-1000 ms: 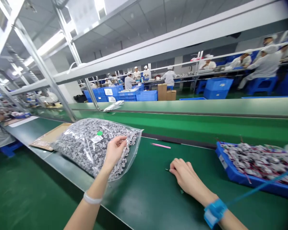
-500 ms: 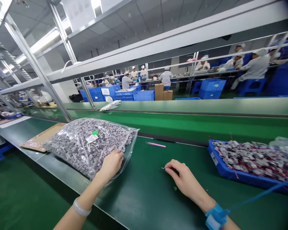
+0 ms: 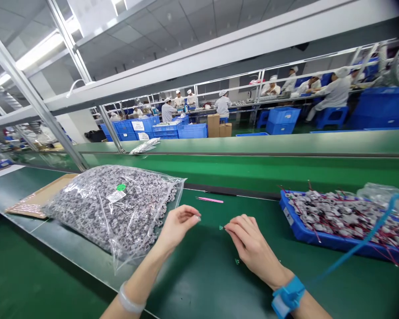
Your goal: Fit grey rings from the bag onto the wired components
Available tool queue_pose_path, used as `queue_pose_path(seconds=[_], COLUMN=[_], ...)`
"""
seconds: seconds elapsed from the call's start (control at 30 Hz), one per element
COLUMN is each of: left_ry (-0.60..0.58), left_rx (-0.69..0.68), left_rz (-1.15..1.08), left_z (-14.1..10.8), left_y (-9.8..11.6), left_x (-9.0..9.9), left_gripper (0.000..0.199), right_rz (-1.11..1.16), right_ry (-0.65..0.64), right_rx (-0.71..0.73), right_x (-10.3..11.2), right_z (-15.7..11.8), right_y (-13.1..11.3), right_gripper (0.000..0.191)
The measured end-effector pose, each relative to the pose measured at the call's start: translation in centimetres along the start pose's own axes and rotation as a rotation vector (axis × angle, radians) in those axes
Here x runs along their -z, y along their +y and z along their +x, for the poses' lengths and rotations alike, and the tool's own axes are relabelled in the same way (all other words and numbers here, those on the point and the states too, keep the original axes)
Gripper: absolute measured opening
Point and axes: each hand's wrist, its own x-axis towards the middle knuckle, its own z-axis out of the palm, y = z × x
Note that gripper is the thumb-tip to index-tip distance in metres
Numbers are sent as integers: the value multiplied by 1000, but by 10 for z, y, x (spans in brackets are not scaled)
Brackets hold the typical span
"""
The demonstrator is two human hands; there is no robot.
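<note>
My left hand (image 3: 179, 225) is pinched over the green table, just right of the clear bag (image 3: 106, 204) full of small grey ring-like parts; a small pale part shows at its fingertips. To the right, my right hand (image 3: 251, 239) pinches a small green piece (image 3: 221, 227) between thumb and finger. Another small green piece (image 3: 237, 262) lies on the table below it. Pink tweezers (image 3: 211, 200) lie beyond both hands. A blue tray (image 3: 297, 226) at the right holds grey parts with red and black wires.
Cardboard in plastic (image 3: 36, 197) lies left of the bag. A green belt (image 3: 219, 170) runs behind the table (image 3: 199, 283), under a metal frame (image 3: 40, 104). A blue cord (image 3: 359, 243) trails from my right wrist across the tray. People in white sit and stand in the background.
My left hand has left the bag's opening and moved right, towards my right hand. The bag's edge has dropped. My right hand now shows a green piece at its fingertips. The view has shifted slightly.
</note>
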Motion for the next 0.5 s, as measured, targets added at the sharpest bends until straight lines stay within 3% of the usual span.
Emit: queue_pose_path(seconds=[0.2, 0.5], left_ry=[-225, -298], left_rx=[155, 221], left_rz=[-450, -603], left_z=[24, 22], left_y=[-12, -27], left_x=[-45, -54], left_gripper=[28, 33], right_rz=[-19, -4], right_ry=[45, 58], right_rx=[5, -40], right_x=[4, 2], right_z=[-1, -1], right_y=[5, 9], right_gripper=[16, 15])
